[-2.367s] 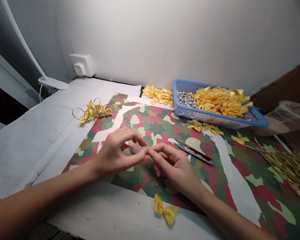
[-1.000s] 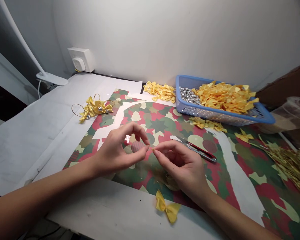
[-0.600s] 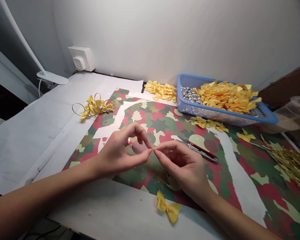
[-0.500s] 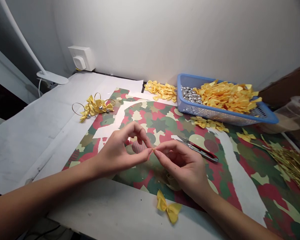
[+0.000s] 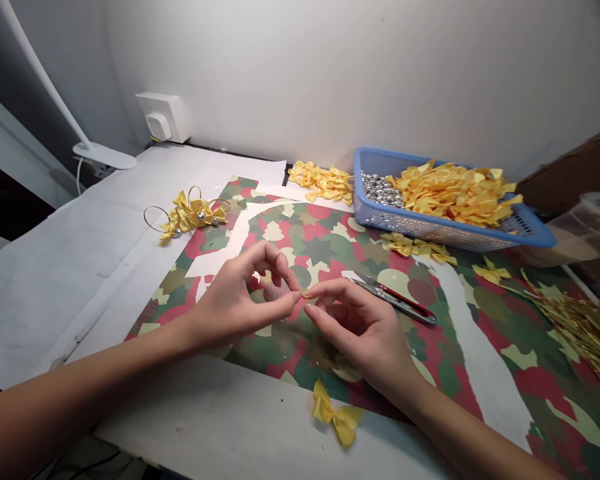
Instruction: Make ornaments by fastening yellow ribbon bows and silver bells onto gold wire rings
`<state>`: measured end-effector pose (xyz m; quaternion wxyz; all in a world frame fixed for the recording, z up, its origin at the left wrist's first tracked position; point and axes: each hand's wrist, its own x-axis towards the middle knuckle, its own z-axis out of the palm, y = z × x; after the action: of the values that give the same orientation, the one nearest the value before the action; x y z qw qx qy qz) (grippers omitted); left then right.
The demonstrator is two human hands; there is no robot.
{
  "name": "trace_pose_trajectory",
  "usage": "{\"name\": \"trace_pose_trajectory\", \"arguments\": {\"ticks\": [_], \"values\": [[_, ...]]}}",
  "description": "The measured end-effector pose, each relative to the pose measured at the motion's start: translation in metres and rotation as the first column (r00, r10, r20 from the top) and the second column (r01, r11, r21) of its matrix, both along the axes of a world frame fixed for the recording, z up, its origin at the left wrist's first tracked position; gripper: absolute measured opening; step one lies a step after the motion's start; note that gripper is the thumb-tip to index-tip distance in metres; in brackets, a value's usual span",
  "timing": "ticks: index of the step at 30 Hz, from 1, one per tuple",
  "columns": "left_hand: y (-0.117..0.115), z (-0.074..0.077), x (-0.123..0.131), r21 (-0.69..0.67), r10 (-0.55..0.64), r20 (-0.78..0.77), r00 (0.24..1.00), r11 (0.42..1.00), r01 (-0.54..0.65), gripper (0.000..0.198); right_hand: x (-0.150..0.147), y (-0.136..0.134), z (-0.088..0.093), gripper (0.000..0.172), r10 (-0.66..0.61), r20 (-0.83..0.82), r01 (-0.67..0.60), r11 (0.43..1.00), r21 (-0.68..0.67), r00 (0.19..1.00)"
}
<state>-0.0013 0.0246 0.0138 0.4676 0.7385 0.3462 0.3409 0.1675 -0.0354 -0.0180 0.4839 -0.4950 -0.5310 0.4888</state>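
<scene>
My left hand point(image 5: 253, 297) is closed in a pinch, thumb against forefinger, on a thin gold cord point(image 5: 305, 296). Only a tiny end of the cord shows; the rest is hidden. Close beside it is my right hand point(image 5: 365, 327), its forefinger tip touching the cord end and its thumb a little apart below. On the near white paper lies a single yellow bow point(image 5: 337, 417). Thread snips point(image 5: 397, 300) with red and grey handles rest just beyond my right hand.
A blue basket point(image 5: 440, 230) at the back right holds yellow bows and silver bells. Loose bows point(image 5: 323, 180) lie beside it. Bows with bells and gold loops point(image 5: 193, 217) sit at left. Gold strands point(image 5: 580, 327) lie far right. A lamp base point(image 5: 105, 155) stands back left.
My right thumb has come away from the forefinger, so a gap now shows between them. A bit more of the gold cord end is visible. My left hand stays nearly still.
</scene>
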Motion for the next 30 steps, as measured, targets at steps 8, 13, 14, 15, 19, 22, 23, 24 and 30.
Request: {"name": "trace_pose_trajectory", "arguments": {"ticks": [8,13,14,15,19,22,23,24,30], "values": [[0.005,-0.002,-0.002,0.222,0.034,-0.157,0.987,0.975,0.002,0.01,0.001,-0.001,0.001,0.019,-0.092,0.113,0.089,0.996,0.033,0.989],[0.006,-0.002,-0.003,0.314,-0.052,-0.218,0.975,0.942,0.12,0.016,0.002,0.001,0.001,0.021,-0.115,0.11,0.109,0.992,0.057,0.987],[0.006,-0.003,-0.003,0.332,-0.072,-0.228,0.971,0.932,0.147,0.016,0.002,0.001,0.001,0.021,-0.112,0.104,0.107,0.993,0.056,0.988],[0.007,-0.003,-0.004,0.364,-0.076,-0.242,0.967,0.917,0.163,0.017,0.002,0.002,0.001,0.021,-0.106,0.098,0.101,0.994,0.052,0.99],[0.014,-0.004,-0.008,0.696,0.063,-0.256,0.964,0.705,0.139,0.017,0.001,0.003,0.001,0.021,-0.092,0.055,0.089,0.995,0.052,0.994],[0.019,-0.001,-0.011,0.88,0.089,-0.245,0.966,0.438,0.183,0.022,0.001,0.004,0.002,0.023,-0.059,0.034,0.057,0.997,0.047,0.998],[0.02,0.0,-0.012,0.9,0.073,-0.258,0.963,0.379,0.212,0.025,0.001,0.004,0.003,0.024,-0.039,0.028,0.038,0.998,0.046,0.999],[0.021,0.001,-0.013,0.908,0.052,-0.275,0.96,0.341,0.241,0.026,0.0,0.004,0.003,0.024,-0.021,0.021,0.02,0.999,0.049,1.0],[0.018,0.006,-0.013,0.886,-0.026,-0.236,0.971,0.405,0.226,0.026,-0.001,0.006,0.005,0.027,0.012,0.004,-0.013,0.997,0.079,1.0]]}}
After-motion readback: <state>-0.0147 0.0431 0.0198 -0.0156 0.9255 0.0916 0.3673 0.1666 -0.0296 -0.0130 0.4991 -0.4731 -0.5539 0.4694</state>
